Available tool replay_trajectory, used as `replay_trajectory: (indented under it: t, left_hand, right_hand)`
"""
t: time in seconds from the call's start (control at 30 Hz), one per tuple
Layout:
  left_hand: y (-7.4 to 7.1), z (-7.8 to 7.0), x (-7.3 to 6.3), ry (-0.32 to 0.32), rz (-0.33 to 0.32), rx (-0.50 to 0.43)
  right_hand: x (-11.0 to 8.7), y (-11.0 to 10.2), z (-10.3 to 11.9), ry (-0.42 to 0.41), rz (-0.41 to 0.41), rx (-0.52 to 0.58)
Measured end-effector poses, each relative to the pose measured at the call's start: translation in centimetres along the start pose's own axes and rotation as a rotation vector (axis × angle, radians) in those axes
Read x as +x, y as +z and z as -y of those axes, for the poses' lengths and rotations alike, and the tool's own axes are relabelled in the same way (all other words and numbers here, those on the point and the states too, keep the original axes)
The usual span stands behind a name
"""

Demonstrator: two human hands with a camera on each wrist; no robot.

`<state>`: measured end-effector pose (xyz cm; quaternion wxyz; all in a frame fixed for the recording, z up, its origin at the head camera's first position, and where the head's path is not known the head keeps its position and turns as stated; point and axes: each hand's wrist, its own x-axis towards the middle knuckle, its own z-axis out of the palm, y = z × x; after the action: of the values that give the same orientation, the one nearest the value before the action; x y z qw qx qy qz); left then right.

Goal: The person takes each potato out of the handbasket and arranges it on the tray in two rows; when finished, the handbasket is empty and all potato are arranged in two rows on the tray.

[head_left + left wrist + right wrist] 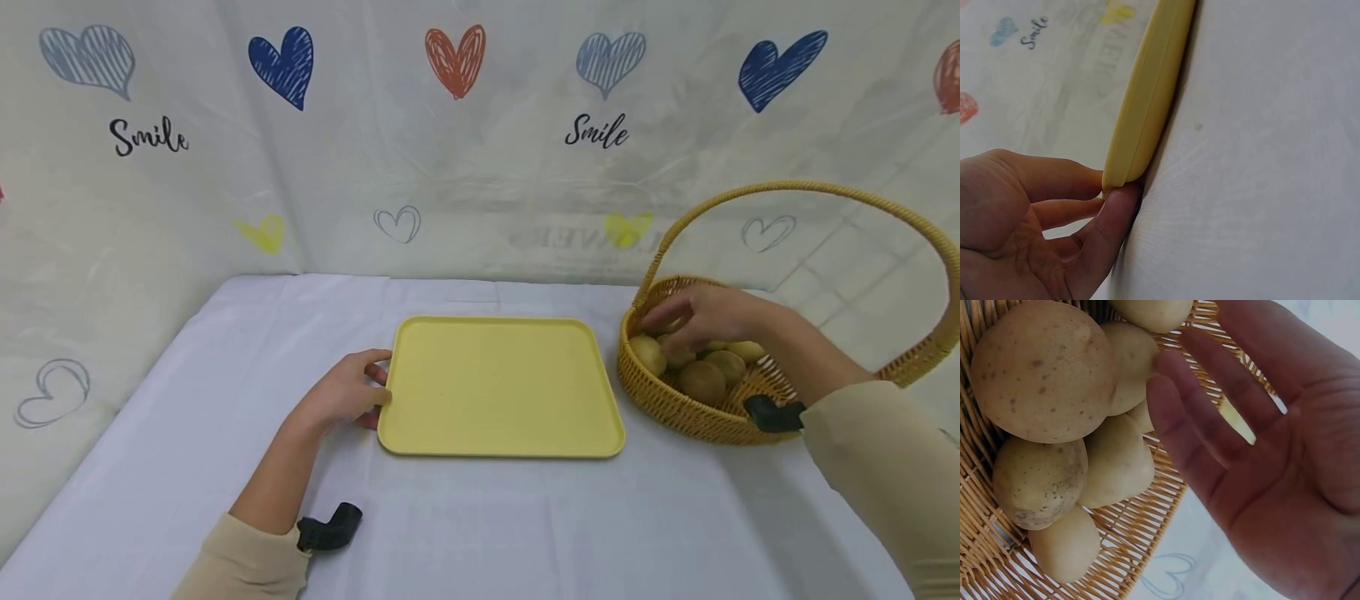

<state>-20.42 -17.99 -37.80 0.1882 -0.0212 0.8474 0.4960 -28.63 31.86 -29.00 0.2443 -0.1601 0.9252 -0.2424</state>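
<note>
My left hand (348,390) is at the left edge of a yellow rectangular tray (498,387), which lies flat on the white cloth. In the left wrist view, the fingers (1116,209) of that hand pinch the tray's rim (1147,100). Over a wicker basket (675,412) on the right, my right hand (712,315) reaches in above several potatoes (702,382). The right wrist view shows its fingers spread and fairly straight, beside a large round potato (1044,372), with nothing in the palm.
The basket's tall arched handle (795,185) rises around the right forearm. A white cloth (480,525) covers the table. Behind it hangs a pale backdrop (337,150) printed with hearts and lettering. Each wrist wears a black camera mount (330,527).
</note>
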Motion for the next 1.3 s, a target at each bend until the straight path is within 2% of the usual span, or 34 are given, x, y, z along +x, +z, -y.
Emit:
replay_trajectory:
  t: [0.2, 0.53, 0.77, 0.93, 1.13, 1.3]
  left_hand:
    - [0.0, -0.1, 0.0, 0.010, 0.008, -0.004]
    - [-0.3, -0.2, -0.1, 0.017, 0.017, 0.002]
    - [-0.2, 0.1, 0.0, 0.011, 0.008, 0.003]
    - [-0.3, 0.1, 0.0, 0.018, 0.006, 0.011]
    - [-0.2, 0.1, 0.0, 0.013, 0.004, 0.011]
    - [-0.2, 0.0, 0.0, 0.011, 0.009, 0.011]
  right_hand:
    - [0.0, 0.4, -0.1, -0.023, 0.025, -0.012]
    - [0.8, 0.6, 0.2, -0.059, 0.069, -0.129]
    - [1.5, 0.9, 0.3, -0.048, 0.067, -0.159]
    - [1.7, 1.0, 0.5, -0.039, 0.084, -0.145]
    - [1.6, 1.1, 0.6, 0.007, 0.145, -0.094]
    - [1.5, 1.1, 0.5, 0.031, 0.154, -0.089]
